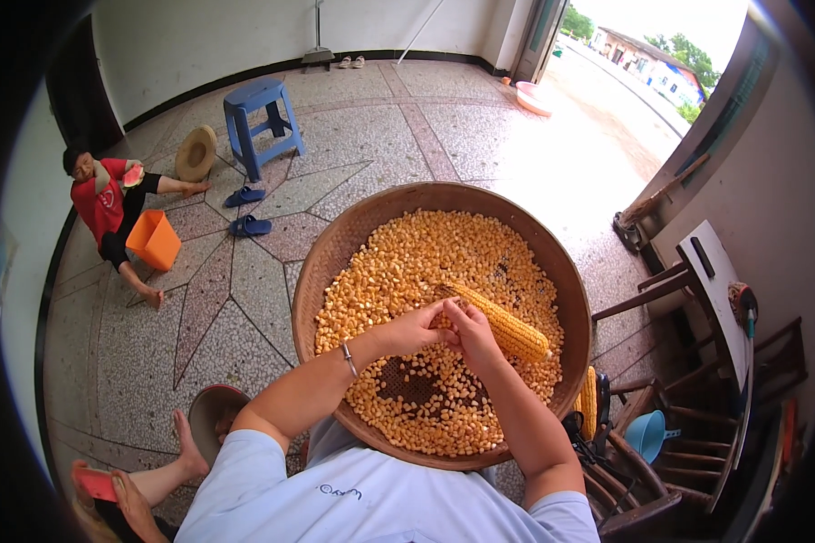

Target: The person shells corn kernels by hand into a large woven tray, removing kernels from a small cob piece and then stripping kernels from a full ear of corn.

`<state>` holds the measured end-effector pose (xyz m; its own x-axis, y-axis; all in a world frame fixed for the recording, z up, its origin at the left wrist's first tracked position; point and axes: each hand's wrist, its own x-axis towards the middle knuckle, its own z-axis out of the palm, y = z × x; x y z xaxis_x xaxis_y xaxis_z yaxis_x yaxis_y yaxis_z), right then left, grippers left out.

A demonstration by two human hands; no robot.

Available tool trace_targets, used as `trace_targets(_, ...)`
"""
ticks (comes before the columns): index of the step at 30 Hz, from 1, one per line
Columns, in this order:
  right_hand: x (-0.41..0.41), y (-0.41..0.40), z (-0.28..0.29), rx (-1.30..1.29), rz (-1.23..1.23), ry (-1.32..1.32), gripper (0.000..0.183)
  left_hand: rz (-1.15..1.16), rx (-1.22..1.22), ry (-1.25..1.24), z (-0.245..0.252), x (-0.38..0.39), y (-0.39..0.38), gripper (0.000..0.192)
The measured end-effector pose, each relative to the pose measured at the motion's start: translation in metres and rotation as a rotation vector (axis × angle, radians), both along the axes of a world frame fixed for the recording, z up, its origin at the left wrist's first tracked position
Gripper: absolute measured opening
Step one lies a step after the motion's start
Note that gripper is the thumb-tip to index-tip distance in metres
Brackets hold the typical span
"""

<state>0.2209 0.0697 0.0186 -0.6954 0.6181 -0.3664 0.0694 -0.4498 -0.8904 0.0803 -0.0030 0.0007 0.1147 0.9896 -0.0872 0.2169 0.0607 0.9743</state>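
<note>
A wide woven bamboo basket point(316, 282) rests on my lap, covered in loose yellow corn kernels point(394, 271). Over its middle, my left hand point(418, 329), with a bracelet at the wrist, meets my right hand point(477, 336). The fingertips are bent together, and a small reddish-brown bit shows between them, mostly hidden. A whole ear of yellow corn point(509, 327) lies slanted on the kernels, just beyond and beside my right hand. Below the hands, a dark patch of woven bottom point(407, 383) shows through the kernels.
A person point(105, 203) sits left with watermelon, beside an orange bin point(154, 239). Another person's hand point(132, 506) holds watermelon at lower left, near a bowl point(214, 421). A blue stool point(257, 98) and slippers point(250, 226) stand ahead. Wooden chairs point(625, 468) and a blue dipper point(645, 434) are right.
</note>
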Motion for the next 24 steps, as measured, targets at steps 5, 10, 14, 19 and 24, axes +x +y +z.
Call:
trace_targets(5,-0.004,-0.002,0.005,0.015,-0.044,-0.100,0.029,-0.043,-0.017,0.087,0.010,0.011,-0.002,0.070)
trace_targets(10,0.001,0.006,0.001,-0.178,-0.024,0.091,0.032,0.008,-0.015,-0.060,0.017,0.001,-0.001,0.074)
trace_targets(14,0.001,0.005,0.008,-0.098,-0.006,0.120,0.032,0.066,-0.011,-0.196,0.029,0.003,-0.005,0.061)
trace_targets(19,-0.007,-0.007,0.006,0.100,-0.051,0.058,0.031,0.227,0.205,-0.120,0.019,0.007,-0.006,0.044)
trace_targets(24,-0.010,-0.014,0.012,0.089,-0.062,0.036,0.030,0.441,0.439,0.049,-0.004,0.002,0.000,0.044)
